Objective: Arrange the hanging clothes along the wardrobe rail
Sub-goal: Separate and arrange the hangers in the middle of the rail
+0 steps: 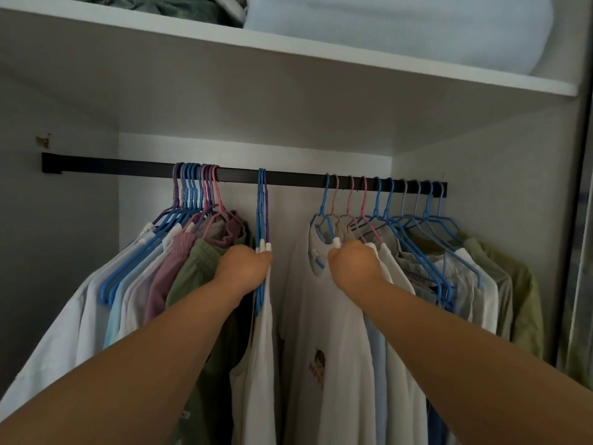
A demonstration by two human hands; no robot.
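Note:
A black wardrobe rail (298,177) runs across the closet. A tight bunch of hangers with white, mauve and green clothes (179,252) hangs at its left. In the middle, two hangers, blue and purple (262,213), carry a white garment (263,348); my left hand (245,266) is closed on their shoulder ends. To the right hangs a white T-shirt with a small print (317,354), and my right hand (353,264) grips its shoulder and hanger. Beyond it hang several spread-out hangers with pale clothes (449,271) and a green shirt (526,300).
A white shelf (288,43) above the rail holds a pale rolled quilt (401,27) and dark folded fabric (179,8). The wardrobe's side wall (57,236) is at the left; a sliding door edge (577,252) stands at the right. Bare rail shows at the far left.

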